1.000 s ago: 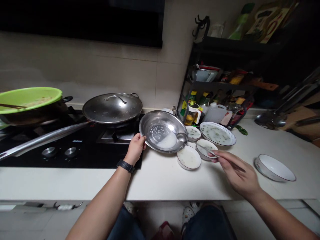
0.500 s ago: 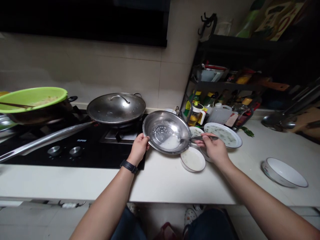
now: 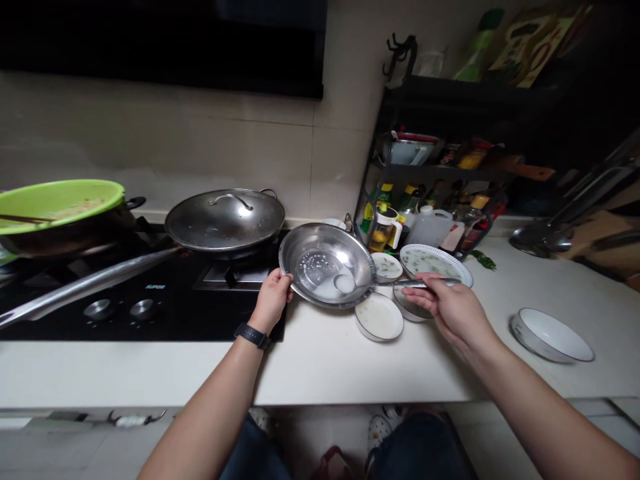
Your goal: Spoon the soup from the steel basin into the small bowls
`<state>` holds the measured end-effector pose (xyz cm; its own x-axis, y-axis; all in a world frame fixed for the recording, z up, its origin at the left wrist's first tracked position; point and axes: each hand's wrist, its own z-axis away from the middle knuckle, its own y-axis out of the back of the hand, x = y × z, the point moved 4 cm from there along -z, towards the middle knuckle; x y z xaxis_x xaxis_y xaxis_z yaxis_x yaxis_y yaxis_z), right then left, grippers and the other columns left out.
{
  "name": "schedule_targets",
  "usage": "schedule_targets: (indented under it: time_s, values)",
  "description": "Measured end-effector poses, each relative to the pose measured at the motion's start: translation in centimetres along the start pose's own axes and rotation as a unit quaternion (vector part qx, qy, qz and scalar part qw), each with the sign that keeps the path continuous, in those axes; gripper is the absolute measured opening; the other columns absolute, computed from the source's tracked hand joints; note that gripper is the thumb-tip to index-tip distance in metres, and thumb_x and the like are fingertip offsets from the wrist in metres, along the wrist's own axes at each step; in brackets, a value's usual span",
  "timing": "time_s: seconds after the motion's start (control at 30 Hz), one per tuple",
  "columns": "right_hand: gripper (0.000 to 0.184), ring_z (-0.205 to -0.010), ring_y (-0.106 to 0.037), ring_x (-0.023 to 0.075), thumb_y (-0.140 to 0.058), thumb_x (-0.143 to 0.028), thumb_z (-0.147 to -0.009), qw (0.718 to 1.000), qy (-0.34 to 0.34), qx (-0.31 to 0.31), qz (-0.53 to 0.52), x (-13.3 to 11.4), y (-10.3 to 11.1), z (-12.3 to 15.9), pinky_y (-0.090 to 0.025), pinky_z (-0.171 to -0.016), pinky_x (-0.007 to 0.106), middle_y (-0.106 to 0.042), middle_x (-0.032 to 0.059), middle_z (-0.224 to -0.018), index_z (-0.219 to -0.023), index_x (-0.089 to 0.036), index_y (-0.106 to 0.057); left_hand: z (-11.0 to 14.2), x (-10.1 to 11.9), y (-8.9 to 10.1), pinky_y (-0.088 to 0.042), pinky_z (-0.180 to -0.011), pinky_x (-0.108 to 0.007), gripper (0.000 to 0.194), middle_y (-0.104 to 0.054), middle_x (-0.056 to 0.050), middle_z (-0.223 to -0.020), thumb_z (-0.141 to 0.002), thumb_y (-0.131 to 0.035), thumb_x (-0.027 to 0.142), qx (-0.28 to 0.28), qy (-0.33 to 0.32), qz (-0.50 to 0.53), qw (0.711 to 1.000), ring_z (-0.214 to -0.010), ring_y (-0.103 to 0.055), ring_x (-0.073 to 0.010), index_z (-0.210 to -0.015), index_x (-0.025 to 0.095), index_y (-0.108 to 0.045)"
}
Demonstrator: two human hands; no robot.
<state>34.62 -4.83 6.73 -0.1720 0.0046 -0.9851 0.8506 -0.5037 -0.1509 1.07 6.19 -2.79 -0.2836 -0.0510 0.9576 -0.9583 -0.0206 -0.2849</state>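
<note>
My left hand (image 3: 273, 298) grips the near left rim of a metal basin (image 3: 305, 253), which is tilted down to the right. Some whitish liquid (image 3: 325, 291) pools in its lower side, with white flecks on the bottom. My right hand (image 3: 447, 303) is closed on the handle of a ladle (image 3: 345, 284), whose round bowl sits in that liquid. Close by stand a bowl of pale soup (image 3: 379, 317), a smaller bowl with green bits (image 3: 387, 265), another bowl (image 3: 407, 304) partly behind my right hand, and a wide fluted dish of soup (image 3: 435, 260).
A lidded wok (image 3: 225, 220) sits on the black cooktop (image 3: 175, 317), its long handle (image 3: 95, 287) reaching left. A green basin (image 3: 65, 200) rests on a pot at far left. A white bowl (image 3: 553, 333) is on the right counter. A rack (image 3: 450, 167) holds bottles behind.
The ladle has turned so its bowl shows clearly in the liquid, and my right hand has shifted slightly right and down along with its handle. My left hand keeps the basin tilted.
</note>
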Motion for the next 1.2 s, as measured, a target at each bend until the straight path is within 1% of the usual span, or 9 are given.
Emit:
schedule_targets:
  time_s: [0.23, 0.4, 0.47, 0.6, 0.67, 0.77, 0.97, 1.07, 1.2]
  values:
    - [0.021, -0.068, -0.079, 0.0243, -0.077, -0.03, -0.08, 0.998, 0.022, 0.032, 0.049, -1.5, 5.7, 2.6, -0.068, -0.064, 0.028, -0.077, 0.0096, -0.076, -0.092, -0.016, -0.067, 0.1, 0.0, 0.0, -0.029, -0.039, -0.018, 0.024, -0.046, 0.009, -0.053, -0.073, -0.068, 0.033, 0.0, 0.004, -0.002, 1.0, -0.041, -0.041, -0.0059, -0.073, 0.022, -0.046]
    - [0.037, -0.069, -0.079, 0.0272, -0.075, -0.053, -0.082, 0.976, 0.103, 0.002, 0.192, -1.2, 9.1, 4.5, -0.069, -0.07, 0.038, -0.079, 0.0098, -0.076, -0.097, -0.02, -0.069, 0.0, 0.0, 0.0, -0.029, -0.039, -0.018, 0.026, -0.044, 0.009, -0.053, -0.073, -0.068, 0.033, -0.001, 0.001, 0.003, 1.0, -0.041, -0.041, -0.0059, -0.072, 0.022, -0.044]
    - [0.035, -0.075, -0.08, 0.0277, -0.069, -0.054, -0.087, 0.94, 0.188, -0.035, 0.282, -1.3, 9.7, 5.8, -0.069, -0.074, 0.04, -0.081, 0.0095, -0.081, -0.1, -0.021, -0.073, 0.0, 0.0, 0.0, -0.029, -0.04, -0.018, 0.026, -0.044, 0.009, -0.054, -0.073, -0.068, 0.032, -0.003, -0.001, 0.003, 1.0, -0.041, -0.041, -0.006, -0.072, 0.022, -0.044]
    - [0.02, -0.092, -0.08, 0.0252, -0.065, -0.034, -0.092, 0.81, 0.398, -0.135, 0.409, -2.2, 9.2, 8.9, -0.066, -0.086, 0.037, -0.082, 0.0058, -0.103, -0.106, -0.029, -0.078, 0.0, 0.0, 0.0, -0.029, -0.04, -0.018, 0.024, -0.045, 0.009, -0.054, -0.073, -0.068, 0.032, -0.006, -0.004, 0.001, 1.0, -0.041, -0.041, -0.0058, -0.073, 0.022, -0.047]
    - [0.024, -0.092, -0.079, 0.023, -0.064, -0.027, -0.092, 0.783, 0.439, -0.153, 0.412, -2.6, 8.4, 9.4, -0.065, -0.087, 0.034, -0.081, 0.0044, -0.106, -0.111, -0.031, -0.078, 0.0, 0.0, 0.0, -0.028, -0.04, -0.017, 0.023, -0.046, 0.009, -0.054, -0.073, -0.068, 0.031, -0.004, -0.002, 0.003, 1.0, -0.041, -0.04, -0.0055, -0.073, 0.021, -0.047]
    - [0.021, -0.088, -0.078, 0.0215, -0.063, -0.028, -0.094, 0.808, 0.426, -0.129, 0.385, -2.6, 6.4, 8.1, -0.064, -0.086, 0.034, -0.081, 0.0057, -0.104, -0.11, -0.029, -0.077, 0.1, 0.1, -0.1, -0.028, -0.039, -0.017, 0.024, -0.046, 0.009, -0.054, -0.072, -0.067, 0.031, -0.001, 0.002, 0.007, 1.0, -0.041, -0.04, -0.0054, -0.073, 0.022, -0.046]
    - [0.034, -0.091, -0.078, 0.0239, -0.063, -0.05, -0.094, 0.923, 0.264, -0.108, 0.256, 0.2, 0.2, 1.4, -0.064, -0.083, 0.036, -0.08, 0.0096, -0.097, -0.108, -0.021, -0.073, 0.1, 0.0, -0.1, -0.029, -0.039, -0.018, 0.026, -0.044, 0.009, -0.052, -0.073, -0.068, 0.033, -0.003, -0.003, 0.002, 1.0, -0.04, -0.04, -0.006, -0.072, 0.022, -0.044]
    - [0.039, -0.088, -0.078, 0.0249, -0.07, -0.055, -0.088, 0.938, 0.238, -0.103, 0.232, 1.4, -2.0, -1.1, -0.063, -0.084, 0.037, -0.08, 0.0093, -0.09, -0.106, -0.02, -0.073, 0.0, -0.1, 0.0, -0.029, -0.039, -0.018, 0.026, -0.045, 0.009, -0.053, -0.073, -0.068, 0.033, -0.004, -0.001, 0.002, 1.0, -0.041, -0.04, -0.0059, -0.072, 0.022, -0.045]
    - [0.043, -0.081, -0.078, 0.0246, -0.074, -0.056, -0.083, 0.954, 0.202, -0.093, 0.203, 2.3, -2.9, -2.5, -0.063, -0.082, 0.038, -0.079, 0.0088, -0.082, -0.104, -0.019, -0.071, -0.1, -0.2, 0.0, -0.029, -0.04, -0.018, 0.026, -0.045, 0.009, -0.054, -0.073, -0.069, 0.033, -0.002, 0.003, 0.007, 1.0, -0.041, -0.041, -0.0058, -0.073, 0.022, -0.046]
